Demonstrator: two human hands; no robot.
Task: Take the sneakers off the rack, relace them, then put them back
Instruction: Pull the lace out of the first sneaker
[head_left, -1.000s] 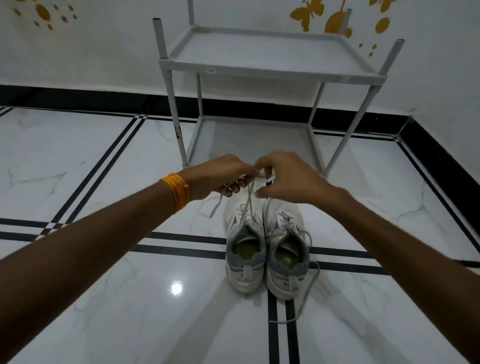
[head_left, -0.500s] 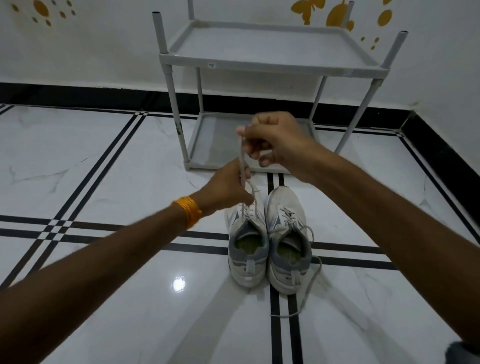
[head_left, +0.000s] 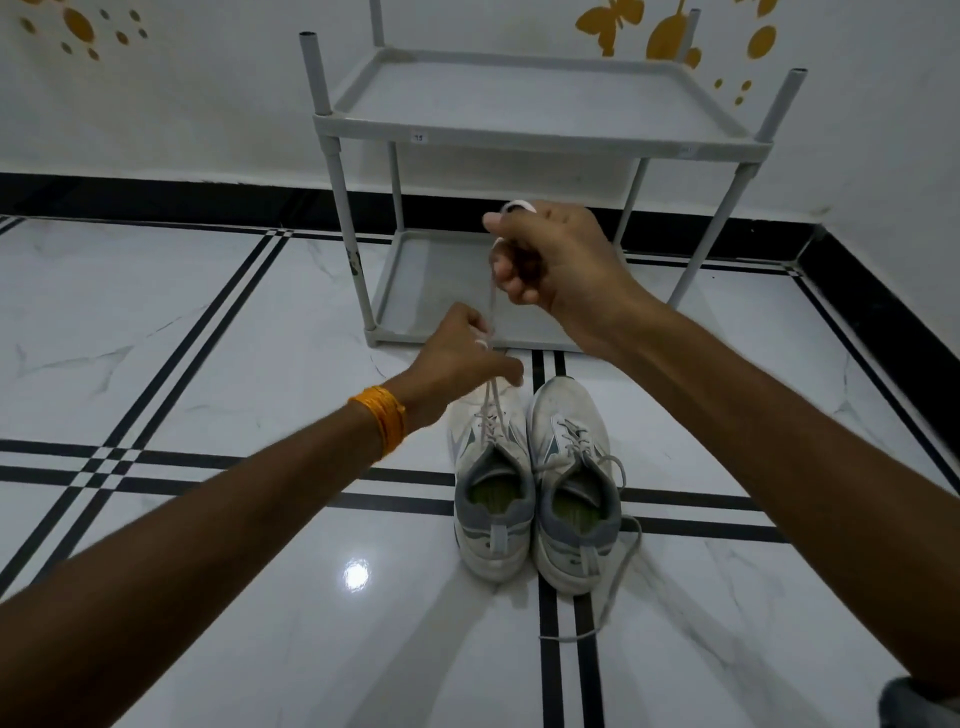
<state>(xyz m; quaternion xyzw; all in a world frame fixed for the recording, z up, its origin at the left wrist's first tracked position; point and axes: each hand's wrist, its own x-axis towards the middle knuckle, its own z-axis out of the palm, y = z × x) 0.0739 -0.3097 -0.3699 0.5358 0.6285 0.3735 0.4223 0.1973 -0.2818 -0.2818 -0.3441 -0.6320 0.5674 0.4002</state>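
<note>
Both sneakers (head_left: 535, 483) sit side by side on the floor (head_left: 208, 338) near the rack (head_left: 540, 135), the left hand (head_left: 462, 364) hiding one toe while both hands, the right hand (head_left: 550, 260) higher, pinch its lace (head_left: 491, 306).

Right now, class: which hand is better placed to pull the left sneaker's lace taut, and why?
The right hand: raised, gripping the lace end. The left hand pinches it low above the left sneaker.

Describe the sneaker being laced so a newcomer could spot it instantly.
Start at the grey two-shelf rack against the wall; a pair of white sneakers sits on the floor before it, heels toward the camera. It is the left sneaker, its lace pulled up by both hands, whereas its neighbour's lace trails loose on the tiles.
</note>
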